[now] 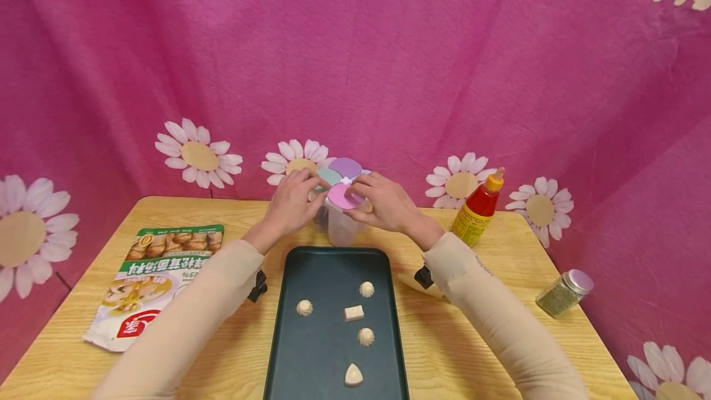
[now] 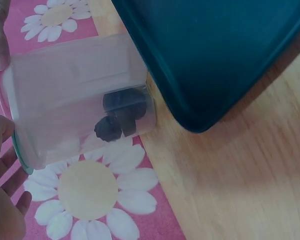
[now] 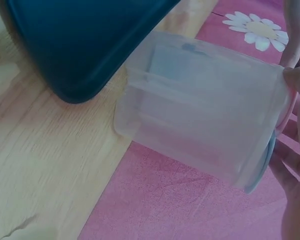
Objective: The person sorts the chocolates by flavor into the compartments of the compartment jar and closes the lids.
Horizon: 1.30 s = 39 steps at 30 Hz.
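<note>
At the table's far edge stands a clear plastic storage container (image 1: 341, 230) with round purple, green and pink lids. My left hand (image 1: 292, 199) grips its left rim, thumb at the edge by the green lid (image 1: 329, 176), other fingers behind. From the right, my right hand (image 1: 384, 204) holds the rim beside the pink lid (image 1: 345, 196), with fingertips on that lid. All visible lids lie down on the top. Through the wall in the left wrist view, dark pieces (image 2: 124, 105) show at the bottom of one compartment. The compartment facing the right wrist camera (image 3: 200, 110) looks pale and see-through.
A dark baking tray (image 1: 311, 363) lies just in front of the container, bearing several small cream-coloured pieces (image 1: 353, 313). Left of it rests a food packet (image 1: 150, 289). A red sauce bottle (image 1: 476, 212) and a spice jar (image 1: 563, 293) stand on the right.
</note>
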Motion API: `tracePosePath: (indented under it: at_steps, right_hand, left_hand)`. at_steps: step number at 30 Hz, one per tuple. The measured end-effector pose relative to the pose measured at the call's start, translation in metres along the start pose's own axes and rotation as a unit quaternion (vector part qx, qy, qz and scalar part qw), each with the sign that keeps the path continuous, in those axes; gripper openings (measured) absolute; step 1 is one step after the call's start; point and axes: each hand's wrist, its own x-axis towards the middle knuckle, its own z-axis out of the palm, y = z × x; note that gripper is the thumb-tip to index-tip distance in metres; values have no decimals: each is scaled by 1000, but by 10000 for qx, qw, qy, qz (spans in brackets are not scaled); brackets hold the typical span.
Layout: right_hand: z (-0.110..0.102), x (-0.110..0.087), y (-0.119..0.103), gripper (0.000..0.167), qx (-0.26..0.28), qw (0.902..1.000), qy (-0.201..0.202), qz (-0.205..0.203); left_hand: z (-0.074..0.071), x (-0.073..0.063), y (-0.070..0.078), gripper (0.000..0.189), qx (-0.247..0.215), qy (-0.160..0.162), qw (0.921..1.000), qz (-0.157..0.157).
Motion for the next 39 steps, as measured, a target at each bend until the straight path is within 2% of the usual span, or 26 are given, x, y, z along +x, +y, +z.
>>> tracePosePath:
  at_steps: [17, 29, 35, 39]
  right_hand:
    - [1, 1, 4, 30, -205, 9988, 241, -380]
    - [-2, 1, 10, 25, 322, 9989, 327, 28]
    - [-7, -6, 15, 17, 955, 9921, 684, 444]
    - [-9, -7, 18, 15, 933, 9904, 873, 531]
  left_hand:
    - [-1, 0, -2, 16, -63, -73, 9999, -51]
    - [-3, 1, 0, 17, -143, -139, 9998, -75]
    - [-8, 1, 4, 22, -433, -148, 9988, -165]
    - [-10, 2, 8, 23, -723, -38, 9969, -306]
